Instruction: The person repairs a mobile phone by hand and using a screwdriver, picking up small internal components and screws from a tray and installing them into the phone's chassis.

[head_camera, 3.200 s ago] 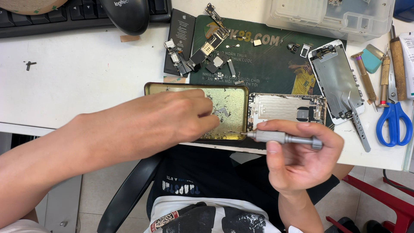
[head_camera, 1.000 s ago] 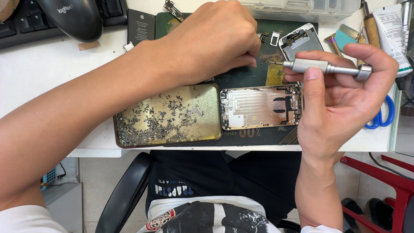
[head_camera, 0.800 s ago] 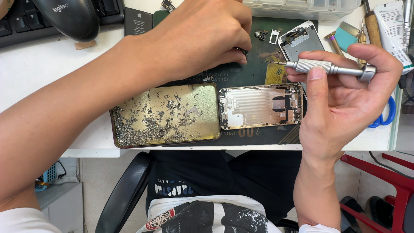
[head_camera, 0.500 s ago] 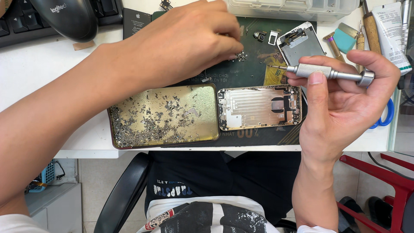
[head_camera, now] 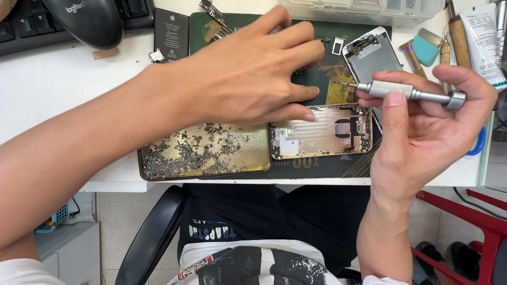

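Pinched between thumb and fingers, the silver screwdriver [head_camera: 409, 93] lies level in the right hand [head_camera: 428, 137], tip pointing left. Spread flat, holding nothing, the left hand [head_camera: 248, 74] rests fingertips on the opened phone shell [head_camera: 322, 132] near the green mat's [head_camera: 327, 168] near edge. Pressing that shell steady before the fine tip comes down seems wise, as tiny parts [head_camera: 338, 46] lie loose farther back.

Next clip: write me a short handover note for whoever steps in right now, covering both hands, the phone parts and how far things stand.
Right hand: holds the small silver screwdriver level above the mat, tip pointing left, not on any screw.
Left hand: spread over the green mat, fingertips at the top edge of the opened phone housing.
The gold tray of small metal bits lies beside the housing on the left; the detached screen assembly lies beyond it.
Done: phone opened, screen off.
Left: parts are still inside the housing.
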